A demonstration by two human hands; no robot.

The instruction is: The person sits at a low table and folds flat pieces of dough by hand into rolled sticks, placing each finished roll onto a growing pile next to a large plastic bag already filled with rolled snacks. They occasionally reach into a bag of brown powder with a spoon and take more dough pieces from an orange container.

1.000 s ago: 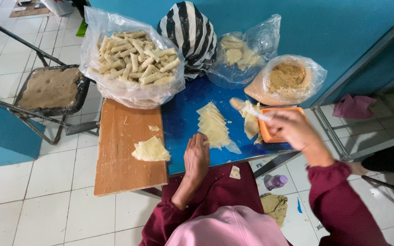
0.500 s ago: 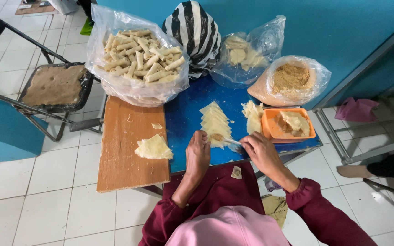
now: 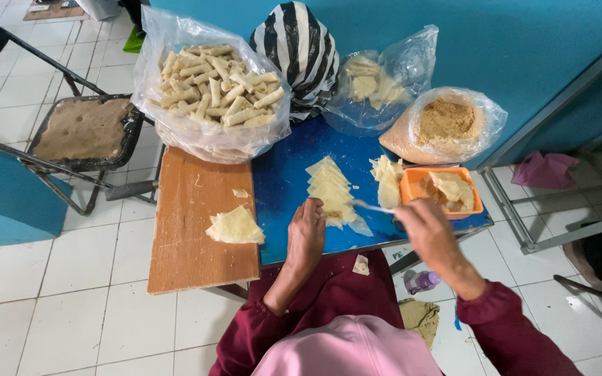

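Nearest the camera, the left hand (image 3: 306,233) lies palm down on the blue table (image 3: 283,184), fingers held together, its fingertips at the near end of the row of overlapping pastry wrappers (image 3: 330,189). A small dab of brown filling sits on the nearest wrapper, just beside those fingertips. The right hand (image 3: 423,224) hovers to the right of the row, fingers curled around the handle of a spoon (image 3: 373,206) whose tip points left toward that nearest wrapper; the motion blur hides whether the tip touches it.

To the left, on a wooden board (image 3: 189,237) butted against the table, lies a folded triangular wrapper stack (image 3: 235,226), well apart from both hands, with a small scrap just beyond it. Just past the right hand stands an orange tub (image 3: 410,186) holding pale filling, and a loose heap of wrappers (image 3: 387,177) leans against its left side.

Farther back, a large clear bag of rolled pastries (image 3: 214,90) sits over the far end of the board and table. Beside it stands a black-and-white striped bag (image 3: 304,49), then a clear bag of pale pieces (image 3: 377,83) and a bag of brown crumbs (image 3: 447,125). On the floor at far left, a folding chair (image 3: 81,129) carries a dark tray of brown crumbs.
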